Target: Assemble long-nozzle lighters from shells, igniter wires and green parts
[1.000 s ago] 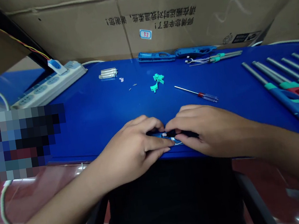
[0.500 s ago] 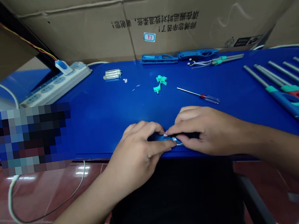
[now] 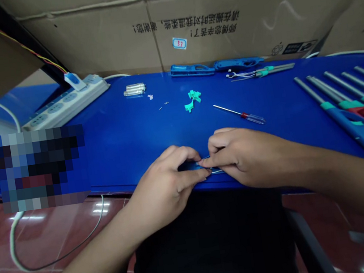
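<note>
Near the table's front edge, my left hand (image 3: 171, 183) is closed round a blue lighter casing (image 3: 199, 164), mostly covered by the fingers. My right hand (image 3: 245, 154) meets it from the right, thumb and forefinger pinched at the casing. What lies in that pinch is too small and hidden to name. A thin white wire (image 3: 217, 172) shows just below the right fingertips. Beyond the hands lie a screwdriver (image 3: 253, 118) with a clear and red handle and several green plastic pieces (image 3: 193, 98).
At the back stand two blue casing halves (image 3: 191, 70) and metal lighter tubes (image 3: 276, 69) with wires. Several long lighters (image 3: 345, 118) lie at right. Clear cylinders (image 3: 134, 89), tiny pins (image 3: 164, 105) and a power strip (image 3: 65, 103) are left. A cardboard box (image 3: 103, 39) walls the back.
My right thumb and fingers have shifted slightly at the casing; the shiny part beneath them is now covered. My left hand keeps its hold. The whole view has shifted a little.
</note>
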A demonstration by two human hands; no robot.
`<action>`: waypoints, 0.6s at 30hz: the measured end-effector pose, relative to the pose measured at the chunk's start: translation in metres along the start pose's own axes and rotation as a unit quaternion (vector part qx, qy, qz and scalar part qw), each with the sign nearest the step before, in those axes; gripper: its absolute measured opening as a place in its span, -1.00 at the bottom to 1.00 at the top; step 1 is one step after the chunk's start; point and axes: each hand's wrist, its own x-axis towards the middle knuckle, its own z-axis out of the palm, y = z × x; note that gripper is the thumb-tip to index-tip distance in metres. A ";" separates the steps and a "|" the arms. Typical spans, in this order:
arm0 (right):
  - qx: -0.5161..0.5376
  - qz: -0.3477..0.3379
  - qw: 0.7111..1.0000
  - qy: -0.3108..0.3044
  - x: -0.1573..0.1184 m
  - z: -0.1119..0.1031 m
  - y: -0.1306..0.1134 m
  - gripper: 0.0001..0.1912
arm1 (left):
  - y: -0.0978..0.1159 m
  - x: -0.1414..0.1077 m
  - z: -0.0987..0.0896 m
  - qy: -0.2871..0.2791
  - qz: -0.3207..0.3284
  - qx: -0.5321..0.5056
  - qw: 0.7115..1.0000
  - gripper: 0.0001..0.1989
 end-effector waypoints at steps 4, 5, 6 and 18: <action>0.023 -0.026 0.999 0.009 -0.004 -0.005 0.005 -0.69 | 0.001 0.000 0.001 0.006 0.009 0.031 0.999 -0.72; 0.031 -0.031 0.999 0.019 -0.006 -0.007 0.007 -0.70 | 0.001 0.000 0.001 0.004 0.008 0.036 0.999 -0.72; 0.036 -0.027 0.998 0.032 -0.008 -0.009 0.009 -0.72 | 0.001 0.000 0.001 0.002 0.007 0.041 0.999 -0.71; -0.071 -0.093 0.993 0.034 -0.012 -0.004 0.016 -0.72 | 0.004 -0.001 0.000 0.015 0.073 0.164 0.984 -0.75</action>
